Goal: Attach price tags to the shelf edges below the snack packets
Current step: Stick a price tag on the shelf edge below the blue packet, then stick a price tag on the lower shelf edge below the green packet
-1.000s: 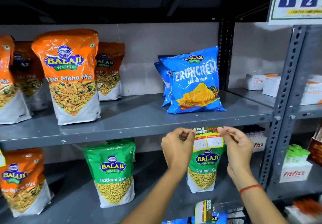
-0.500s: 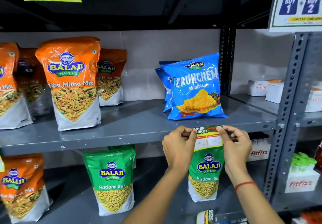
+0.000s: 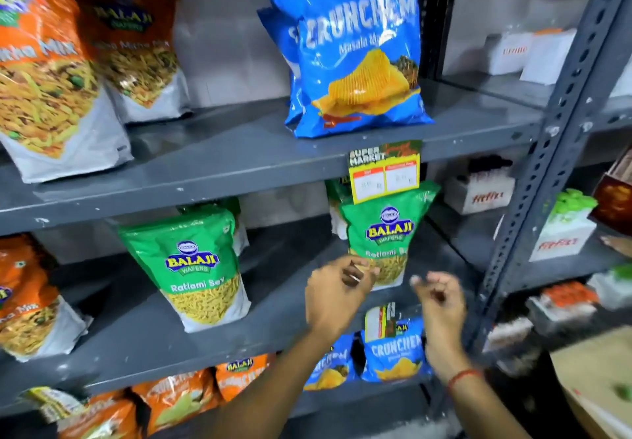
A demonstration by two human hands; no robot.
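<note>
A yellow-bordered price tag (image 3: 384, 172) hangs from the grey shelf edge (image 3: 239, 189), right below the blue Crunchem packet (image 3: 359, 55). It overlaps the top of a green Ratlami Sev packet (image 3: 386, 230) on the shelf beneath. Both hands are off the tag and lower down, in front of that lower shelf. My left hand (image 3: 333, 302) has its fingers curled, and a small pale scrap seems pinched at the fingertips, though it is blurred. My right hand (image 3: 441, 305), with a red thread at the wrist, is loosely curled with nothing in it.
Orange mix packets (image 3: 44, 72) fill the left of the upper shelf. Another green packet (image 3: 195, 267) stands lower left. A second tag (image 3: 378, 322) hangs on the lower shelf edge. The perforated upright (image 3: 547, 165) divides off white boxes (image 3: 561, 237). A cardboard box (image 3: 598, 387) sits at bottom right.
Both hands have let go of the price tag and dropped to the lower shelf. The tag stays on the shelf edge. The view has moved closer and tilted down.
</note>
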